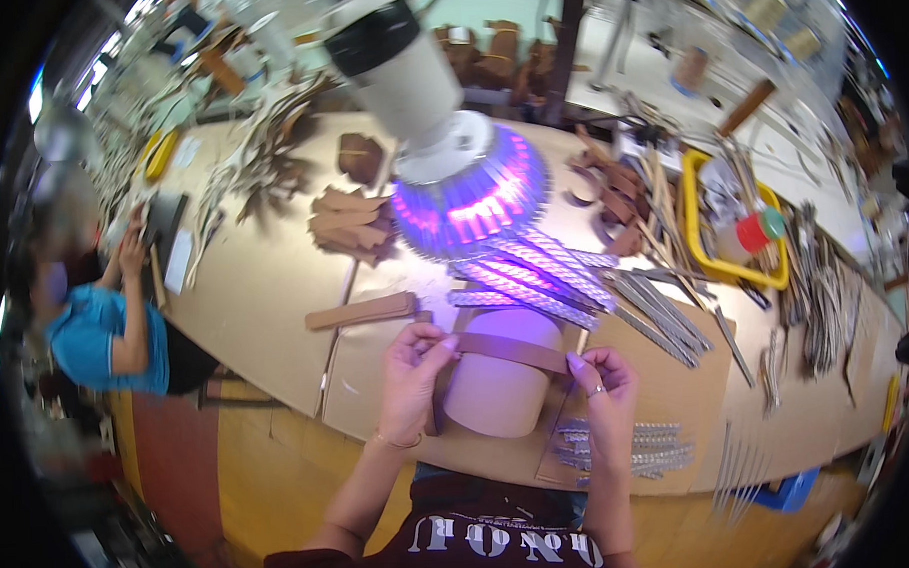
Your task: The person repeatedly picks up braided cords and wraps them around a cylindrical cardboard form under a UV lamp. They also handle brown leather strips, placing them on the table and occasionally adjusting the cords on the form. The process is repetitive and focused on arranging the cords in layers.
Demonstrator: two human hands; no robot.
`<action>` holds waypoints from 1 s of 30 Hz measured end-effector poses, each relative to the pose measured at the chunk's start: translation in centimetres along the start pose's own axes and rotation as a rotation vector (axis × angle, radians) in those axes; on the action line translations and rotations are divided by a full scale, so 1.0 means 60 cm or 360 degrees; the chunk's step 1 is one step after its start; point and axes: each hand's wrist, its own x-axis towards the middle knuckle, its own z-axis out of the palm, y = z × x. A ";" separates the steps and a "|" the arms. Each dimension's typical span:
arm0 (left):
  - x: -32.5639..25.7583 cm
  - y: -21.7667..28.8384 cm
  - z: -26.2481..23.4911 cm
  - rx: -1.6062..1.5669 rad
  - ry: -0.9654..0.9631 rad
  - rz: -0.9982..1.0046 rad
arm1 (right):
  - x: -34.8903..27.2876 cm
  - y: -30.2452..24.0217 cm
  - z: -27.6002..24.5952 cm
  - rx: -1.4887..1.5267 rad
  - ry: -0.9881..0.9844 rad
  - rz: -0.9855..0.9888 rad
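A brown leather-like strip is stretched between my two hands across a pale tan cylinder lying at the table's near edge. My left hand pinches the strip's left end between thumb and fingers. At the other end, my right hand, with a ring on one finger, grips the strip the same way. Just beyond the cylinder lies a bunch of braided silvery strips, lit purple. Flat brown strips lie beyond my left hand. Beside my right wrist is a row of patterned grey strips.
A large lamp glowing purple hangs low over the table. A yellow basket holds a bottle and tools. Brown leather pieces and bundled grey strips lie around. A co-worker in a blue shirt works at far left.
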 end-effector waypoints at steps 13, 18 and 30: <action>-0.036 -0.004 -0.040 0.1760 0.0567 0.0504 | -0.086 -0.084 -0.035 0.0069 -0.0425 -0.0407; -0.032 -0.047 -0.040 0.1892 0.0622 0.0633 | -0.155 -0.168 -0.036 0.1234 -0.1574 0.0103; -0.038 -0.021 -0.082 0.1892 0.0315 0.0643 | -0.178 -0.114 0.022 0.1837 -0.2490 0.0444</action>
